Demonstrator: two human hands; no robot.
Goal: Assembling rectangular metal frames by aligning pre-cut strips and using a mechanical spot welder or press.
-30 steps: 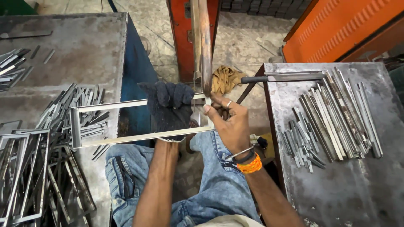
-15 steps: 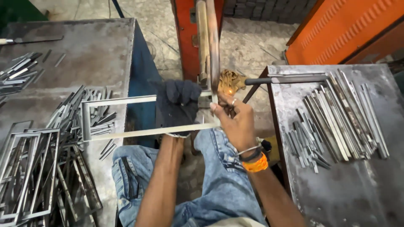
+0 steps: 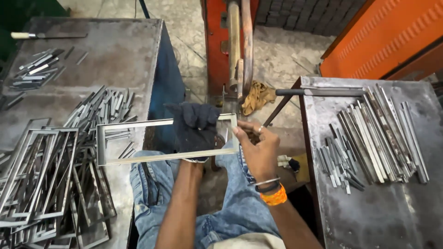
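A rectangular frame of thin metal strips (image 3: pixel 134 157) is held level over my lap, its right end under the arms of a red welding machine (image 3: pixel 240 55). My left hand (image 3: pixel 196 127), in a dark glove, grips the frame across its two long bars near the right end. My bare right hand (image 3: pixel 258 150), with bands at the wrist, pinches the short right-hand strip at the frame's corner, just below the machine's tips.
On the left table lie several finished frames (image 3: pixel 41 180) and a heap of loose strips (image 3: pixel 101 106). The right table (image 3: pixel 369 216) holds rows of cut strips (image 3: pixel 369 138) and a long bar at its far edge. A yellow rag (image 3: pixel 258 97) lies on the floor.
The frame and both hands have drawn back a little from the machine; the bright glow at the corner half a second ago is gone.
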